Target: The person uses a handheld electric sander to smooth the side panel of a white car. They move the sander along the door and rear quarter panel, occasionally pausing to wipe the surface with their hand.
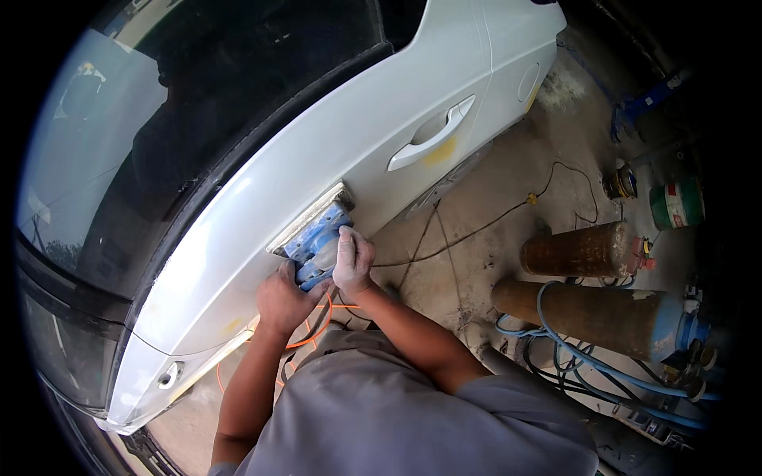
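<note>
A blue power sander (317, 247) with a long, pale, dusty pad lies against the side of a white car door (349, 151). My right hand (352, 260) is closed round the right side of the sander's body, dust whitening its fingers. On the near left side, my left hand (283, 300) grips the sander's lower end, its fingers partly hidden behind the tool. Beyond the pad, a white door handle (432, 139) sticks out, with a yellowish patch on the paint below it. The door's dark window (230, 79) rises at the upper left.
Two brown gas cylinders (575, 250) lie or lean at the right, with blue hoses (571, 349) looped around the nearer one. A green can (677, 205) stands past them. An orange hose (317, 329) runs below my hands, and a dark cable (460, 242) crosses the concrete floor.
</note>
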Demonstrator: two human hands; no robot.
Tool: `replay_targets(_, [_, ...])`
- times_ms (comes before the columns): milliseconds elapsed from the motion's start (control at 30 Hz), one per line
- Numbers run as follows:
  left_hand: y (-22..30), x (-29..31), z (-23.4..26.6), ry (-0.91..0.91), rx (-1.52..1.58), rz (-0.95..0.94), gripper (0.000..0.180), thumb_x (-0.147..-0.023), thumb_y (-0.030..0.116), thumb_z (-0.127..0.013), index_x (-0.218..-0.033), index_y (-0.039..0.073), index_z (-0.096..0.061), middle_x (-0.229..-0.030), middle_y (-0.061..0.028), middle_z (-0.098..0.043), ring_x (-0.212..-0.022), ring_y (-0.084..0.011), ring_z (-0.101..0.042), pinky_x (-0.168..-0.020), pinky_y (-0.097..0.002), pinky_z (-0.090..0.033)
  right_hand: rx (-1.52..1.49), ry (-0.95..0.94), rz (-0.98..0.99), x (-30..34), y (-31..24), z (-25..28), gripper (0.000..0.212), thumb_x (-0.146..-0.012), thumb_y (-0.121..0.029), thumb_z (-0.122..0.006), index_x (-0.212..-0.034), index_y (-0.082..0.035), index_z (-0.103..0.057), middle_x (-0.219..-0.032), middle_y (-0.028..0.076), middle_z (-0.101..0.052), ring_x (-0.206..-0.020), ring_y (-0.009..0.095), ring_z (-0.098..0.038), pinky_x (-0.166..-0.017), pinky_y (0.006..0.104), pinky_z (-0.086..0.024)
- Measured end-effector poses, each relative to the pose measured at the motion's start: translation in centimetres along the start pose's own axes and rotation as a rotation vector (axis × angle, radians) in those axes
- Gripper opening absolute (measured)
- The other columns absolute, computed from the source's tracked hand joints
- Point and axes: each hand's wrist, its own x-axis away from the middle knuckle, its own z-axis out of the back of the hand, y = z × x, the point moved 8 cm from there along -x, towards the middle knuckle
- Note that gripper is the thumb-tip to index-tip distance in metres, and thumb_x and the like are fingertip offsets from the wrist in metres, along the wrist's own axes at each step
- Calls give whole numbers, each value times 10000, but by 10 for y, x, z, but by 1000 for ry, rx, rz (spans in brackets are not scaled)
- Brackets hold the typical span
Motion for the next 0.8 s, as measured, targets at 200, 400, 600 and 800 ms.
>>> replay_targets(200, [9, -16, -9, -124, 26, 48, 691, -752, 607, -866, -948, -30, -683, -847, -236, -728, -806, -437, -722, -745, -500, -580, 9, 138, -44, -5, 24, 13, 433, -1094, -303, -497, -870, 39, -641, -656, 118, -569, -599, 226, -514, -580, 405, -419])
replay_targets(400, [-35, 11, -25, -114, -21, 38, 706, -754, 627, -855, -950, -35, -706, -840, -232, -733, -787, -423, -723, -746, -495, -583, 54, -9, 11, 42, 34, -11, 351, -1083, -234, -502, -935, 30, -680, -717, 207, -620, -594, 361, -563, -575, 439, -456])
replay_targets(600, [11, -19, 23, -171, 20, 25, 654, -756, 592, -857, -851, -41, -724, -790, -260, -713, -773, -451, -712, -738, -514, -570, 94, 98, 17, -9, -16, 3, 370, -1089, -225, -493, -876, 34, -650, -653, 198, -579, -558, 350, -539, -550, 465, -413])
replay_targets(800, [-4, -17, -15, -141, 1, -33, 631, -747, 571, -873, -843, -36, -730, -767, -254, -713, -747, -449, -715, -725, -503, -577, 94, 143, -62, 10, 20, 8, 413, -1099, -260, -489, -858, 38, -641, -664, 195, -577, -587, 336, -538, -575, 468, -412])
